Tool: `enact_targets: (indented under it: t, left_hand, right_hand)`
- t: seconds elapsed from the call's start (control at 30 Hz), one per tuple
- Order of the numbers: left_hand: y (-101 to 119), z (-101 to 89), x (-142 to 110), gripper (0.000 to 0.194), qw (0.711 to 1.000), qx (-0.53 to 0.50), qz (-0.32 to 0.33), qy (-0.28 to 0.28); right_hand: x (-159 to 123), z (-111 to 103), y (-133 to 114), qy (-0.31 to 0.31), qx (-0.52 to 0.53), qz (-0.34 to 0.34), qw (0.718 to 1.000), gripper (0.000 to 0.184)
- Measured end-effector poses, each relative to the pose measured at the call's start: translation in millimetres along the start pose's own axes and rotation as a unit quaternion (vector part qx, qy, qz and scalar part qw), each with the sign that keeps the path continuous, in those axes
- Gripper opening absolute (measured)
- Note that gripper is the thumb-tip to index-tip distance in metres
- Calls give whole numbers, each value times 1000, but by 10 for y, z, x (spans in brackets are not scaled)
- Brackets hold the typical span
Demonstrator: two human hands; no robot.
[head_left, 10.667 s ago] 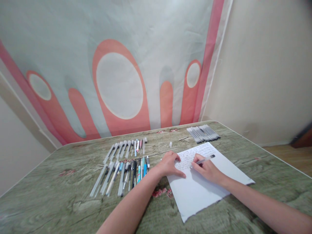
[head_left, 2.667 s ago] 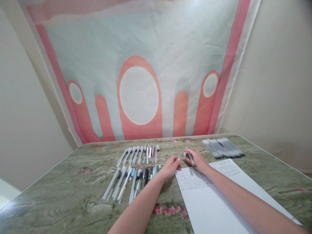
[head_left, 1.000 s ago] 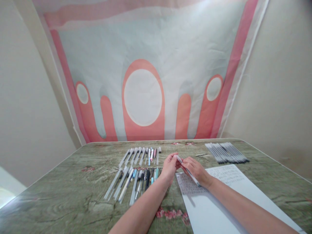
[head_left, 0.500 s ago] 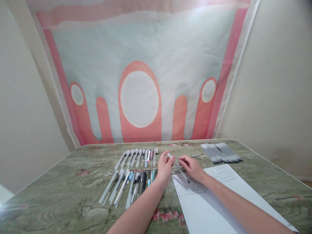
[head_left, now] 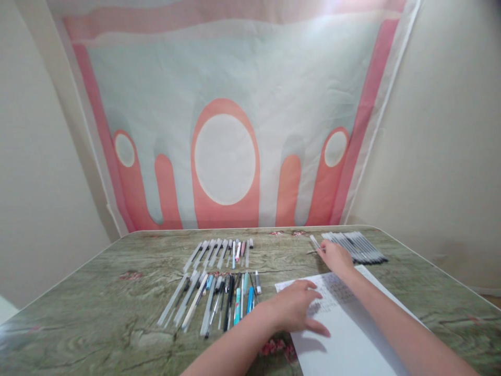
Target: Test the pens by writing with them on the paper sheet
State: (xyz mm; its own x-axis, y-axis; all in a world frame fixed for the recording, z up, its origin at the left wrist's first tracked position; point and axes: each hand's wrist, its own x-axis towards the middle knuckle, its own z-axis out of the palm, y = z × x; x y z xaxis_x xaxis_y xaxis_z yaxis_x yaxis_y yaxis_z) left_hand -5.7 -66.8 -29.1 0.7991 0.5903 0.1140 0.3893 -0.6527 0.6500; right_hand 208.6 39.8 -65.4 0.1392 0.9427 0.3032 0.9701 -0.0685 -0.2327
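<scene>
My right hand [head_left: 337, 257] is closed on a slim clear pen [head_left: 314, 242], whose pale end sticks out to the left of the fingers. The rest of that pen is hidden by the hand. Just beyond and to the right lies a row of similar slim clear pens with dark ends [head_left: 362, 247]. My left hand [head_left: 296, 307] hovers over the left part of a white sheet of paper [head_left: 344, 339], fingers spread and holding nothing. Handwriting covers the sheet's upper part.
On the left, one group of assorted pens [head_left: 213, 300] lies nearer me, blue, black and clear. Behind it a second group of pens and caps [head_left: 219, 253] is laid out. The wood-patterned table [head_left: 97, 308] ends at a patterned hanging cloth [head_left: 270, 78].
The clear pen has passed from my left hand to my right, which has moved right to the row of pens. My left hand has come nearer and opened over the paper.
</scene>
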Motion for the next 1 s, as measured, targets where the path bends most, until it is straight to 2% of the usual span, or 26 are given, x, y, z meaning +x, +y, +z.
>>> enact_targets:
  t: [0.03, 0.1, 0.23, 0.33, 0.47, 0.6, 0.7, 0.83, 0.9, 1.0]
  left_hand:
    - [63, 13, -19, 72, 999, 30, 14, -38]
    - [143, 32, -41, 78, 994, 75, 22, -78]
    - [172, 48, -51, 86, 987, 124, 26, -100]
    - [169, 67, -57, 86, 986, 139, 39, -85]
    - [194, 109, -65, 79, 990, 127, 51, -25]
    - [213, 132, -67, 69, 996, 88, 9, 7]
    - [206, 145, -66, 64, 997, 82, -12, 13]
    - [197, 192, -68, 70, 990, 133, 41, -36]
    - [204, 222, -72, 76, 983, 157, 69, -62]
    - [231, 248, -84, 80, 979, 168, 94, -73]
  right_hand:
    - [9, -3, 66, 3, -42, 13, 999, 20]
    - [6, 6, 150, 6, -93, 23, 995, 20]
    - [-8, 54, 186, 35, -135, 11, 990, 19]
    - [2, 83, 187, 60, -146, 3, 987, 19]
    - [-2, 90, 200, 84, -147, -8, 986, 19]
    - [-52, 61, 161, 100, -140, -14, 985, 21]
    - [-81, 23, 72, 114, -131, -36, 984, 23]
    - [-42, -26, -154, 104, -89, -95, 986, 22]
    - [-4, -34, -336, 90, -39, -116, 988, 21]
    - [0, 12, -696, 56, 94, -166, 980, 20]
